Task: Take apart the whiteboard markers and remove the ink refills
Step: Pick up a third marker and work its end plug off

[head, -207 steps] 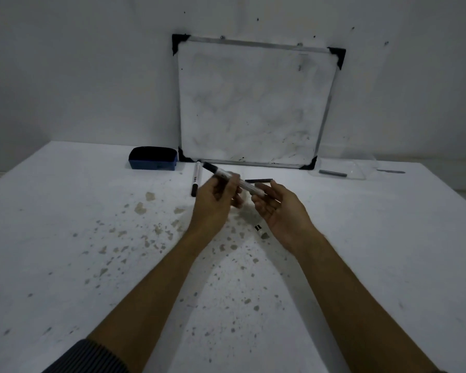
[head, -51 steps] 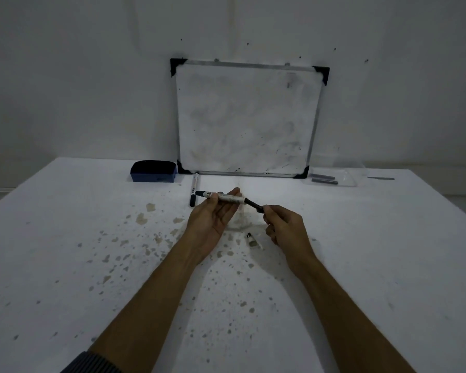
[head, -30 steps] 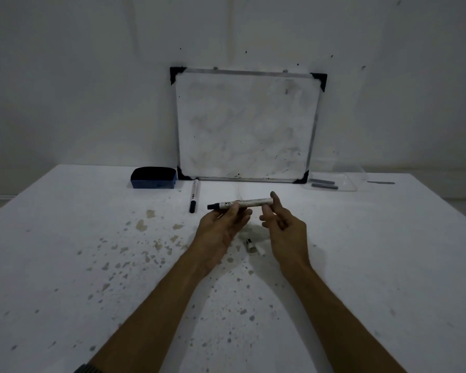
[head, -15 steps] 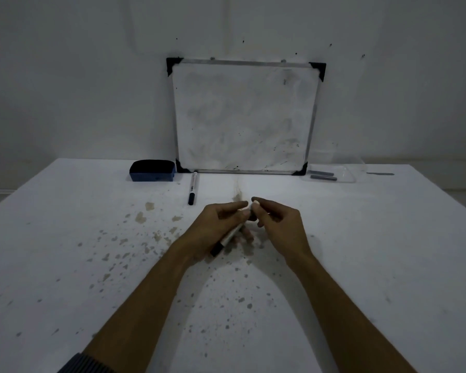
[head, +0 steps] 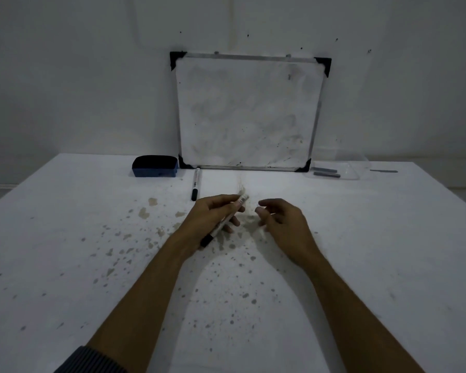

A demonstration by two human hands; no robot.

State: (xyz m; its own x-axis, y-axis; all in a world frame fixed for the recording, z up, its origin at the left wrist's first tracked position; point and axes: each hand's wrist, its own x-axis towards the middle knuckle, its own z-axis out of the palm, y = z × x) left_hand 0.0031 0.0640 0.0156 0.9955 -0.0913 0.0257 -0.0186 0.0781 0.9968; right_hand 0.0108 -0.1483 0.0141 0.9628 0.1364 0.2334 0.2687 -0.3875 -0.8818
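Left hand pinching a tilted marker barrel mid-table, right hand beside it, loosely curled, holding nothing, wide bare table either side, second marker, eraser, whiteboard along the far edge.

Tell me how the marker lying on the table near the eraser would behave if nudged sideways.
The marker is a slim round tube lying flat on the smooth table, so it would probably roll rather than slide. It looks like light, stiff plastic, so a small push should move it without bending. Rolling left, it might stop against the eraser.
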